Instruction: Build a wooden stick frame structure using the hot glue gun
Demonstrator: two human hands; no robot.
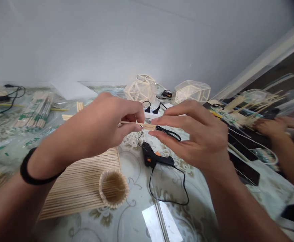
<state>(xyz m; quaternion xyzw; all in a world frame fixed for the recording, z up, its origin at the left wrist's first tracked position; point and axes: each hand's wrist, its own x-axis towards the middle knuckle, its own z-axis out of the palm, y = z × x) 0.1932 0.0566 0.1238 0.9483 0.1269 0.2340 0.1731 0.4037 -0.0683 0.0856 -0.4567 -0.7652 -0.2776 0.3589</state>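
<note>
Centre of frame: a thin wooden stick (pixel 147 125) is held level between both hands above the table. The left hand (pixel 103 124) is closed on the stick's left part, thumb and forefinger pinched near the middle. The right hand (pixel 194 134) meets it from the right; its fingertips (pixel 155 120) are pressed on the stick's right end, the remaining fingers extended and loosely spread. A black band (pixel 27 169) is worn on the left wrist.

Step in hand, as judged: the stick is being aligned or gripped at both ends, as a piece readied for assembly. Whether it is one stick or two laid together cannot be told.

Just below the hands, a black glue gun (pixel 153 157) lies on the glass-topped table (pixel 199 215), its cord looping toward lower centre. Lower left: a mat of joined sticks (pixel 83 181), with a small round stick cup (pixel 113 188) resting at its edge. Upper centre: two polyhedral stick frames (pixel 141 88). Upper left: bundled wrapped chopsticks (pixel 37 109).

Right edge: another person's hand (pixel 269 127) is at work, well apart.

Next move, as judged: a steady two-handed grip is called for, and one hand must be freed if the glue gun is wanted.
</note>
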